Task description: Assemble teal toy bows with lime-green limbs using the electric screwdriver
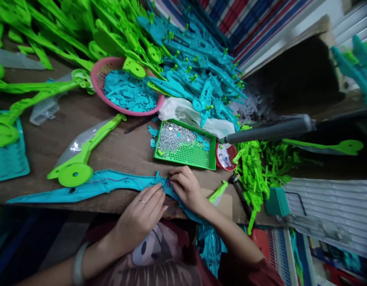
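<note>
A long blue plastic toy shell [91, 186] lies along the table's near edge, its hollow side up, with a thin pink wire [132, 180] running inside it. My left hand [144, 208] is closed over the near rim of the shell at its middle, fingers together. Just to the right, my right hand [186, 187] has its fingertips pinched at the shell's inner parts. What they pinch is too small to make out. The shell's right end passes beneath my right hand and forearm and is partly hidden.
Beyond my hands stands a green tray [189, 159] of small screws, beside a red basket [226, 159]. A pink basket [106, 101] holds blue pieces. Green parts [61, 31] and blue shells [186, 59] are heaped behind. An electric screwdriver [269, 129] hangs at right.
</note>
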A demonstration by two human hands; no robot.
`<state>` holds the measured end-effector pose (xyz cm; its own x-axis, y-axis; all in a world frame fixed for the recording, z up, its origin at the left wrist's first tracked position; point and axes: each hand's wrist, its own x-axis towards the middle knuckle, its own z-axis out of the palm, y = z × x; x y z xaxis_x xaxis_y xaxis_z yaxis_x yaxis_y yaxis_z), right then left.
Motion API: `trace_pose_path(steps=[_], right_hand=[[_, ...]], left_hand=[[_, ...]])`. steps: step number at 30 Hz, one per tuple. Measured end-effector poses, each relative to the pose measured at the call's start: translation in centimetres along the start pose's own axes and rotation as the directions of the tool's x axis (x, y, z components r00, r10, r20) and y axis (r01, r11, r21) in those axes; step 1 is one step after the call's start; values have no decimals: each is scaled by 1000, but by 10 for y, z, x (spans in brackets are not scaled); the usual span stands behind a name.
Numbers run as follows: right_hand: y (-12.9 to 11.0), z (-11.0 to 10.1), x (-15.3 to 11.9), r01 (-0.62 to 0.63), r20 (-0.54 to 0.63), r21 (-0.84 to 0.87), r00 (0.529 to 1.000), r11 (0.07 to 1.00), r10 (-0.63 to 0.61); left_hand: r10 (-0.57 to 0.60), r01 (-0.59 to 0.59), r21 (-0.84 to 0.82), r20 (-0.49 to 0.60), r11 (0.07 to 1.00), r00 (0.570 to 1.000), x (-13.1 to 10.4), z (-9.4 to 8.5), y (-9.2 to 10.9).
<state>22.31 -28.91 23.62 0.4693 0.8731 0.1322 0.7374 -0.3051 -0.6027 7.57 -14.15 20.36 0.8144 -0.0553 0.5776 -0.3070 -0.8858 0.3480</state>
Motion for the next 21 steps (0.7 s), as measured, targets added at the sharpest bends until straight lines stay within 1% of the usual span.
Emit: trace_pose_path(steps=[2,3,4,6,8,9,11,13,14,15,17,19,21], right_hand=[[-3,3,2,-34,3,62,999,998,34],[-4,5,2,-35,15,59,999,998,34],[-6,5,2,-28,31,30,999,999,28],[-9,7,2,-16,58,-87,998,996,21],[-13,7,4,-28,106,-201,993,979,50],[-14,6,6,-45,133,-231,988,972,77],[-13,3,13,-85,190,-223,973,971,129],[-11,-4,18,-109,221,-153,965,982,141],[-11,-9,17,-107,210,-121,969,987,130],[-13,-12,14,-101,174,-100,978,990,117],[-22,-17,-2,-86,37,-100,995,991,90],[-38,-11,-25,-82,-76,-174,995,981,70],[-55,5,-48,-92,-104,-335,993,938,60]], left_hand=[[8,-8,-18,4,1000,1000,1,-1,-1],[11,-11,-23,2,1000,1000,1,-1,-2],[12,-12,-26,-1,1000,1000,1,-2,-3],[12,-12,-28,1,1000,1000,1,-3,-6],[26,-25,-39,26,999,999,1,-5,-8],[33,-31,-52,48,998,998,2,-7,-8],[37,-29,-85,97,996,995,4,-10,-10],[42,-27,-106,136,994,990,7,-13,-13],[45,-28,-107,155,994,987,10,-15,-15],[46,-29,-101,178,994,983,12,-17,-17],[39,-18,-89,243,996,969,20,-21,-23],[41,-11,-93,331,996,943,29,-23,-31],[71,-30,-104,415,994,907,40,-24,-39]])
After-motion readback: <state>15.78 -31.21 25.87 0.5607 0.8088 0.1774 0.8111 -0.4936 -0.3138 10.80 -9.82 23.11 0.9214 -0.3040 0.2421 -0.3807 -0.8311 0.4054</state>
